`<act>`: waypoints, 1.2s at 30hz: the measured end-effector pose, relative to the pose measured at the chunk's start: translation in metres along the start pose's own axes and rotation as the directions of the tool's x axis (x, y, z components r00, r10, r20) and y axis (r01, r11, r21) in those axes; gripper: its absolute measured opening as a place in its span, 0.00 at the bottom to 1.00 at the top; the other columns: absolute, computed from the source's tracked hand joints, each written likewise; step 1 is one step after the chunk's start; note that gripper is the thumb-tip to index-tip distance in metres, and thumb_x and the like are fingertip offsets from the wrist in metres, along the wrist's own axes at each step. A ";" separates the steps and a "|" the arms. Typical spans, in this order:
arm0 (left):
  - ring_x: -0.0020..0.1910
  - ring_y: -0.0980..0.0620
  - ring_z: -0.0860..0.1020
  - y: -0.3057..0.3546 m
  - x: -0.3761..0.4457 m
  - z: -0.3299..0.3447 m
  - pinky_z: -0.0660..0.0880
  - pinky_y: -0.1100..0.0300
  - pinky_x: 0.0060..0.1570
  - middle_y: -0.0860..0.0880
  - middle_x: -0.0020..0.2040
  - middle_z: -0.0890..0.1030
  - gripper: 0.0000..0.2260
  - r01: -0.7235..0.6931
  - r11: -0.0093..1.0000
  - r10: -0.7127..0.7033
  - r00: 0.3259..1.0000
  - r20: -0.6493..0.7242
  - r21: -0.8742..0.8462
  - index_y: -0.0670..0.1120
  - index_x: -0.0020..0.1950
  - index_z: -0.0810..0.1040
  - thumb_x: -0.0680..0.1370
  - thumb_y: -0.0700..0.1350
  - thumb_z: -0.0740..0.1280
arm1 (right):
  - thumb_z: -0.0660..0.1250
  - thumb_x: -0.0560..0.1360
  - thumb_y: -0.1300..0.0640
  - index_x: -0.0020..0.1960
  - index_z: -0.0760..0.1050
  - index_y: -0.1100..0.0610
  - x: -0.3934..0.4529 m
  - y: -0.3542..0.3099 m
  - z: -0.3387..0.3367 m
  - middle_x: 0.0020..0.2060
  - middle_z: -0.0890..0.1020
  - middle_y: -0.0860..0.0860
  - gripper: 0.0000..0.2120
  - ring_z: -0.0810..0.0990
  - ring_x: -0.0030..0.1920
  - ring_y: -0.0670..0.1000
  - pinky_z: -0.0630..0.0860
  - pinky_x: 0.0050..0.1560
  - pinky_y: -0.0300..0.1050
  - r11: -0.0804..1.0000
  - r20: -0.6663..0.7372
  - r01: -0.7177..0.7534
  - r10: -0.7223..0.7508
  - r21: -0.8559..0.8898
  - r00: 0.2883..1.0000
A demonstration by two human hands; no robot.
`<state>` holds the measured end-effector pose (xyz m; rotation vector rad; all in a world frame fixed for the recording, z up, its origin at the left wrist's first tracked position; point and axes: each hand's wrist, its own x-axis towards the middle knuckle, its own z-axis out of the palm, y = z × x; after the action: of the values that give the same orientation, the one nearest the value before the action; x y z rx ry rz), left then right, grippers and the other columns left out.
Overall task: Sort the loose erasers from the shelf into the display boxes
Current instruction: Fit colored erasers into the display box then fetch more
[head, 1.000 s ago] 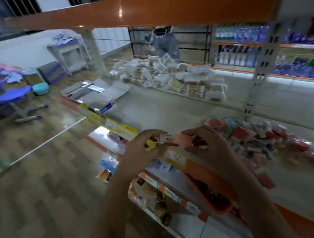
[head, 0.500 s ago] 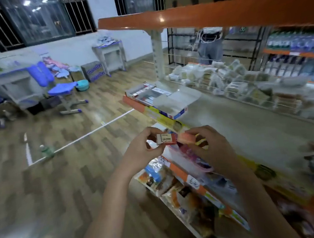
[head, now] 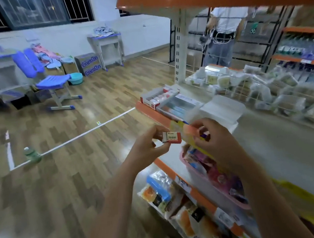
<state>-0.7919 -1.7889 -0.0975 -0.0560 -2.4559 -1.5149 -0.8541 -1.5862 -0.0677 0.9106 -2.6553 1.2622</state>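
we see the two erasers parted now: half a second ago they were held end to end between both hands, and here the left hand (head: 150, 145) pinches the red-sleeved 2b eraser (head: 171, 137) on its own between thumb and fingertips, while the right hand (head: 214, 139) grips the pale orange eraser (head: 190, 130) just beside it, with something small and purple tucked under its fingers that we cannot make out. neither hand is slack; each is closed on its own piece. our view has also swung away from the loose heap, which no longer shows, and toward the display boxes (head: 167, 98), which sit on the shelf (head: 277, 147) beyond and slightly to the left of both hands, well apart from them. the red-and-white box lies farthest out, the one with pale blue rows nearer the right hand. we take this to mean the pair has been told apart by kind and the carry toward the boxes is under way. nothing has been placed yet; each eraser will likely need its matching row.
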 end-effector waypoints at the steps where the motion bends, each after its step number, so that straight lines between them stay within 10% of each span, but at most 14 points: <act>1: 0.48 0.56 0.78 -0.007 0.016 -0.007 0.70 0.66 0.40 0.56 0.46 0.80 0.12 0.001 1.000 -0.001 1.000 0.006 -0.005 0.57 0.50 0.75 0.68 0.50 0.68 | 0.68 0.71 0.60 0.53 0.73 0.48 0.020 0.000 0.004 0.45 0.74 0.40 0.13 0.74 0.45 0.35 0.67 0.41 0.24 1.000 -0.008 -0.005 0.005 -0.011 1.000; 18: 0.40 0.64 0.76 -0.095 0.258 -0.075 0.72 0.67 0.38 0.58 0.45 0.79 0.15 -0.066 0.994 0.091 0.951 0.294 -0.093 0.60 0.50 0.74 0.73 0.41 0.71 | 0.65 0.74 0.61 0.58 0.74 0.57 0.217 0.061 0.063 0.54 0.77 0.55 0.13 0.76 0.51 0.53 0.70 0.50 0.43 0.796 -0.094 -0.430 0.434 -0.426 0.896; 36: 0.49 0.66 0.76 -0.143 0.371 -0.082 0.72 0.74 0.39 0.58 0.50 0.78 0.13 -0.216 0.960 0.279 0.728 0.626 -0.177 0.60 0.52 0.74 0.72 0.46 0.70 | 0.67 0.75 0.55 0.53 0.77 0.51 0.238 0.064 0.125 0.48 0.71 0.44 0.07 0.70 0.44 0.40 0.66 0.44 0.29 0.605 -0.542 -0.780 0.606 -0.162 0.582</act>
<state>-1.1578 -1.9638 -0.1007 -1.0602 -2.6964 -1.6785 -1.0610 -1.7609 -0.1236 -0.5426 -2.7548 0.7787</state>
